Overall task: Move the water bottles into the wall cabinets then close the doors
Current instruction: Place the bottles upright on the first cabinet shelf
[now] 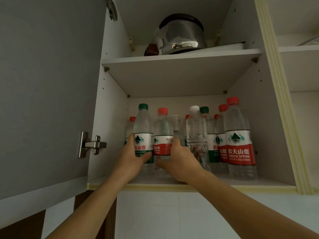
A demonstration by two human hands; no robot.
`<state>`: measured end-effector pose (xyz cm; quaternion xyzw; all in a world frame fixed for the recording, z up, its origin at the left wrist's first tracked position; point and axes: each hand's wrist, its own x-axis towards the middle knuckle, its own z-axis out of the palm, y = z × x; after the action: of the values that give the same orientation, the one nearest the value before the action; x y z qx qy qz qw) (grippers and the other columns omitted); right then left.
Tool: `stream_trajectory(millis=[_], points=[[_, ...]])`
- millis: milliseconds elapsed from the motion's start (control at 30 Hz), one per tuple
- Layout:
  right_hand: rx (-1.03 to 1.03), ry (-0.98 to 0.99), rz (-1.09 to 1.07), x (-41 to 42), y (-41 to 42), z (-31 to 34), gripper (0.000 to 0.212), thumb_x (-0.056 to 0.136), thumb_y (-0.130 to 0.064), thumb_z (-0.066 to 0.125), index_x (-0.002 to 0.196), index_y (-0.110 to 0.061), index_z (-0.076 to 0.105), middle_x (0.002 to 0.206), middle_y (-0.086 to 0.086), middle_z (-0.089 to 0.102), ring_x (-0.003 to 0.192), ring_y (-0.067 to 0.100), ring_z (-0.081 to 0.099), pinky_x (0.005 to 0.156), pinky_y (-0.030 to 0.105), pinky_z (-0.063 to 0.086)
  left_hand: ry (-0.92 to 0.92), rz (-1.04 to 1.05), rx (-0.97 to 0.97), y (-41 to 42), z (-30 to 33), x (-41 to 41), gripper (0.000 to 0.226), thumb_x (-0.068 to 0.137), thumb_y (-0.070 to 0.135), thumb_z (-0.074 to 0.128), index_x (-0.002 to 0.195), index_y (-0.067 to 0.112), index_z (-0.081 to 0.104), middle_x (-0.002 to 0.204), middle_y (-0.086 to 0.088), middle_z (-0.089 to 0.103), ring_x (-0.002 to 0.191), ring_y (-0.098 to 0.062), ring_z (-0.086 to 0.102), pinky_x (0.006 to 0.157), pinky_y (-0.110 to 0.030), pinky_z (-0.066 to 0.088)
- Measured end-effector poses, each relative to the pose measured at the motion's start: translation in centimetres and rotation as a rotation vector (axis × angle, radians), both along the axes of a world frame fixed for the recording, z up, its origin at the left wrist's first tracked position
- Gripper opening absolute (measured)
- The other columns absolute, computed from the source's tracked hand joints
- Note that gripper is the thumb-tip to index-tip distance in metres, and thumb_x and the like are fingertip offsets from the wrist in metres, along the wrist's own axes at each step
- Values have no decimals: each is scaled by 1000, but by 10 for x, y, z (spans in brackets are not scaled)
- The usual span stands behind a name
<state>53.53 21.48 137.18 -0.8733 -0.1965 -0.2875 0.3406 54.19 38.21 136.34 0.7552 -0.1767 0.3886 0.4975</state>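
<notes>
Head view: placing step, both hands on the lower shelf (189, 182) of the wall cabinet (269, 104). Left hand (133, 158) wraps the green-cap bottle (143, 133), right hand (179, 159) the red-cap bottle (163, 135), both upright beside the stored row. Next, likely: let go, pull clear, swing the open door (48, 94) closed.

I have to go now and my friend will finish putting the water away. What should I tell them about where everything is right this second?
Left hand: grips the green-capped bottle at its label, on the lower shelf.
Right hand: fingers curled round the red-capped bottle beside it, also standing on that shelf.
Other bottles stand upright to the right and behind, among them a big red-label bottle at the front right.
A metal kettle sits on the upper shelf.
Done: many bottles are already in the cabinet.
Left: let go of these two, bring any more bottles there may be (none in view), then shut the open grey door.
</notes>
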Motion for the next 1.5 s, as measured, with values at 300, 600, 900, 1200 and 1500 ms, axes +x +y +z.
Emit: stream_trajectory(millis=[300, 600, 900, 1200, 1500], points=[[-72, 113, 24, 15, 25, 20, 85, 80, -28, 86, 142, -9, 32, 136, 13, 54, 124, 31, 58, 104, 44, 52, 52, 402, 119, 11, 1, 2, 69, 87, 22, 78, 145, 23, 40, 126, -6, 53, 101, -17, 57, 83, -35, 52], [-46, 238, 85, 32, 59, 32, 75, 82, -18, 83, 139, -12, 34, 131, 14, 54, 115, 34, 60, 83, 46, 62, 210, 676, 293, 29, 0, 4, 52, 92, 21, 73, 135, 12, 48, 128, -12, 62, 116, -28, 62, 94, -42, 56], [-34, 268, 125, 49, 72, 30, 72, 83, -16, 82, 136, -12, 34, 127, 14, 54, 113, 35, 60, 80, 47, 63, 223, 797, 378, 42, 3, 13, 56, 90, 18, 76, 137, 7, 49, 131, -15, 61, 121, -29, 60, 97, -40, 55], [-24, 235, 133, 61, 72, 24, 67, 83, -18, 83, 133, -14, 38, 119, 9, 54, 103, 29, 60, 77, 48, 63, 195, 782, 425, 48, 4, 15, 38, 95, 6, 67, 131, 5, 55, 127, -17, 63, 116, -31, 62, 96, -41, 55], [-68, 179, 96, 64, 72, 19, 75, 83, -23, 83, 141, -13, 36, 128, 10, 58, 117, 30, 60, 99, 43, 54, 200, 667, 337, 45, 3, 15, 55, 86, 21, 81, 134, 9, 56, 127, -13, 65, 118, -28, 62, 98, -43, 54]])
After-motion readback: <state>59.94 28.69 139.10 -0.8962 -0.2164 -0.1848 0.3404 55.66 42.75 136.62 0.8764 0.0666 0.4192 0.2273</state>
